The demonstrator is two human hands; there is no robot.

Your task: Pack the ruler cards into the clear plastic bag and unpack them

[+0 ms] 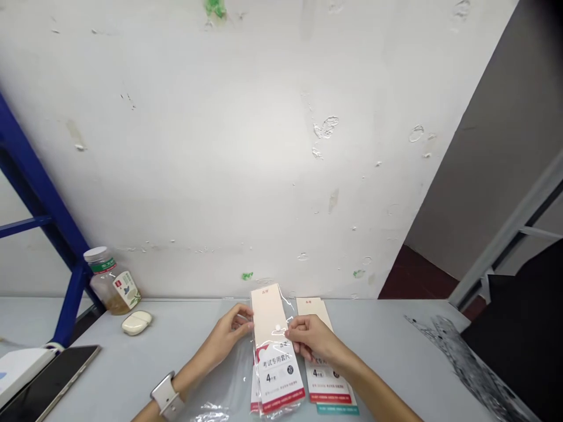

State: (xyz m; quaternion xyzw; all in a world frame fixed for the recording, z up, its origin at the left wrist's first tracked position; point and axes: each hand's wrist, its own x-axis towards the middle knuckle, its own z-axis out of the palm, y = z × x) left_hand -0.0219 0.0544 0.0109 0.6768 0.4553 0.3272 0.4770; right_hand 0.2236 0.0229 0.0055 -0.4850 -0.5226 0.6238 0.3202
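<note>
Upright in front of me is a pale pink and white ruler-set packet (276,366) with a red bottom band, in a clear plastic sleeve. My left hand (229,335) has its thumb and curled fingers on the packet's left edge. My right hand (314,339) pinches the right edge near a white round snap. Another packet's edge shows behind its lower left. Beneath my right hand lie more packets (328,384), partly covered, one with a teal bottom band. Loose clear plastic sleeves (215,410) lie at the lower left of the packet.
Left on the grey table (391,363) are a cream earbud case (136,322), a leaning clear jar (115,284) and a dark phone (50,384) by a white box (21,375). A white wall stands behind, a blue frame (39,181) left, black fabric (523,328) right.
</note>
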